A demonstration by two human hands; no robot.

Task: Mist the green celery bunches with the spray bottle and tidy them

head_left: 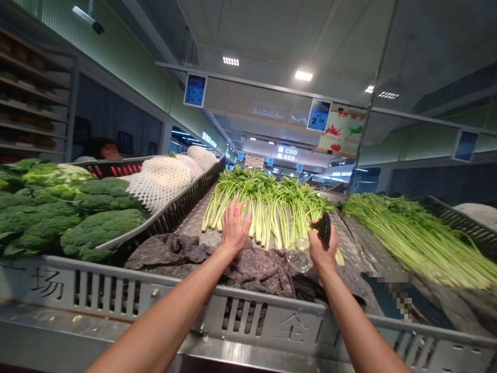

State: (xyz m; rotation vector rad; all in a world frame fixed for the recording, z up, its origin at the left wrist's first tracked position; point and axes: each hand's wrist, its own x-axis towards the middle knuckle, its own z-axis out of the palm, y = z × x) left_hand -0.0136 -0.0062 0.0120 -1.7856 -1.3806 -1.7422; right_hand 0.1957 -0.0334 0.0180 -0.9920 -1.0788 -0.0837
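Observation:
Leafy celery (pixel 272 212) lies in a row across the display, its pale stalk ends toward me. My left hand (pixel 235 228) rests on or just above the stalks at the near left side, fingers stretched out and holding nothing. In my right hand (pixel 323 251) is what looks like a spray bottle (pixel 300 255), with a clear round body and a black head, tilted over the right end of the celery. My fingers wrap round it and are partly hidden. A crumpled dark grey cloth (pixel 256 269) lies below both hands.
A grey slatted crate edge (pixel 264 321) runs along the front. Broccoli (pixel 104 217) and vegetables in white foam nets (pixel 161 178) fill the left, behind a black crate wall (pixel 190 194). A mirror (pixel 419 233) stands on the right. A person's head (pixel 101 149) shows at the back left.

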